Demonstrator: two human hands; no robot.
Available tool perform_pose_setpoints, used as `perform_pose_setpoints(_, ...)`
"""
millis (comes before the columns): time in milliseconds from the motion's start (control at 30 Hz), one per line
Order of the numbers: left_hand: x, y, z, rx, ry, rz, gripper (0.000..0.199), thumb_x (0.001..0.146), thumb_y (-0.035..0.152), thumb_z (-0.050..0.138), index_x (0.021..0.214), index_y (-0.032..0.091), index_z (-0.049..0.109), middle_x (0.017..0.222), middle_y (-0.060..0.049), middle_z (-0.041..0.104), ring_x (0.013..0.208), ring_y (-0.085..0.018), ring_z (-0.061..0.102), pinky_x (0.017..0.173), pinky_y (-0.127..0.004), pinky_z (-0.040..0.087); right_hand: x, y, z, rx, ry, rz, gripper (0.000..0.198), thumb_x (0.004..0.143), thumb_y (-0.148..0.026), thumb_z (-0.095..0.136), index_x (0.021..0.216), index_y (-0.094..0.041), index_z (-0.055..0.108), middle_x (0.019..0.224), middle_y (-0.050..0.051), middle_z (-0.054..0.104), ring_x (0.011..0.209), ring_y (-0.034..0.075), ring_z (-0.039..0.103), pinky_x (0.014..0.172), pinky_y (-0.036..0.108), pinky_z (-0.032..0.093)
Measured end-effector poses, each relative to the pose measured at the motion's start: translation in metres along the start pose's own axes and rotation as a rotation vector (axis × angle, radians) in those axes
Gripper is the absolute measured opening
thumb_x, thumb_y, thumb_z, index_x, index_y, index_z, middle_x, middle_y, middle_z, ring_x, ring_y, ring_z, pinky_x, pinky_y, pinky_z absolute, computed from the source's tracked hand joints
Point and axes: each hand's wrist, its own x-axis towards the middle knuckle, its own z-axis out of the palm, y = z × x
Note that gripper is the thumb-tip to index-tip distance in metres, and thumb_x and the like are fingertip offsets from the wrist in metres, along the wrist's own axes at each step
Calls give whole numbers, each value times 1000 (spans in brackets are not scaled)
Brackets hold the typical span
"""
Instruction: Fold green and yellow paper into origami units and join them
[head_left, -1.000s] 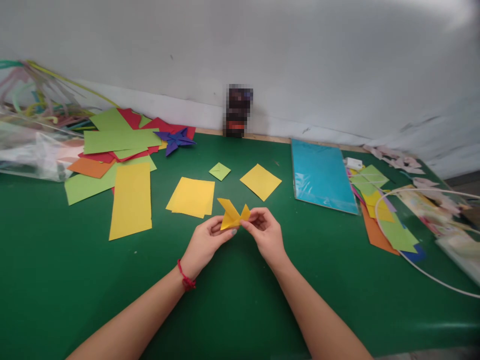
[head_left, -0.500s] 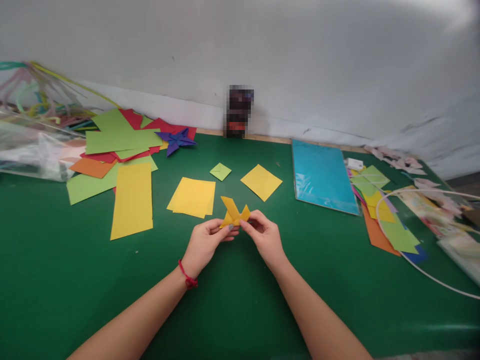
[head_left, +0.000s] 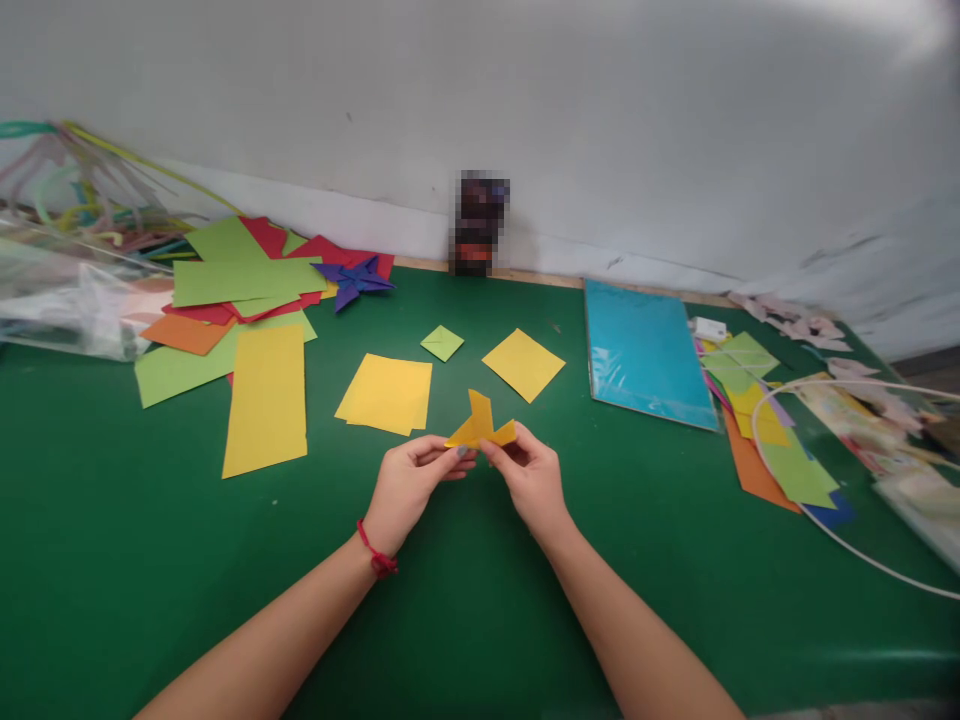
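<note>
Between my two hands is a small folded yellow paper piece, with one flap standing up and pointed ends to the left and right. My left hand pinches its lower left edge between thumb and fingers. On the other side, my right hand grips the lower right part, its thumb pressed on the front. Just beyond lie a stack of yellow paper squares, a single yellow square turned cornerwise, and a small folded green paper square.
Green, red and orange sheets with a purple paper star lie back left, near a long yellow sheet. A blue packet lies right of centre. Farther right are paper scraps and a white cable.
The upright flap of the yellow paper has swung to the right, and the right tip now points more sideways. Both hands keep their hold in nearly the same place.
</note>
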Motion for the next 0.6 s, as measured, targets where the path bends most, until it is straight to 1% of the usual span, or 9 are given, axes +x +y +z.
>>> perform_pose_setpoints(133, 0, 0, 2, 14, 30, 36, 21, 72, 31, 69, 78, 11, 66, 76, -7, 73, 77, -20, 69, 74, -30, 56, -1, -1, 2, 34, 4, 65, 17, 75, -35, 65, 71, -19, 60, 65, -2, 53, 59, 12, 49, 57, 24, 43)
perform_pose_setpoints(200, -1, -2, 2, 33, 28, 78, 20, 74, 31, 67, 78, 12, 66, 76, -6, 72, 76, -20, 69, 75, -31, 56, -1, -1, 3, 57, 6, 87, 19, 75, -36, 65, 70, -19, 59, 63, -3, 53, 58, 11, 50, 57, 24, 43)
perform_pose_setpoints(300, -1, -3, 1, 99, 35, 169, 20, 75, 32, 65, 82, 14, 67, 81, -4, 72, 77, -18, 68, 77, -30, 56, -1, -1, 1, 75, 3, 108, 21, 75, -36, 65, 67, -18, 58, 59, -3, 52, 56, 11, 50, 56, 24, 41)
perform_pose_setpoints(367, -1, -2, -1, 129, 47, 200, 21, 74, 31, 66, 88, 15, 67, 88, -4, 71, 81, -18, 68, 77, -30, 56, 0, 0, -1, 68, 1, 108, 21, 76, -36, 65, 67, -18, 57, 58, -4, 52, 56, 11, 49, 56, 24, 40)
perform_pose_setpoints(467, 0, 2, -3, 122, 35, 170, 25, 74, 32, 66, 93, 16, 66, 92, -4, 71, 85, -20, 68, 78, -31, 56, 1, 2, -4, 36, 8, 90, 20, 77, -36, 64, 68, -18, 58, 59, -4, 51, 56, 10, 47, 55, 24, 38)
perform_pose_setpoints(600, 1, 7, -4, 111, 1, 102, 23, 77, 34, 63, 86, 14, 66, 85, -7, 72, 82, -21, 69, 77, -32, 56, 2, 2, -6, -8, 8, 55, 19, 77, -35, 63, 68, -19, 59, 62, -3, 49, 57, 11, 45, 56, 24, 37)
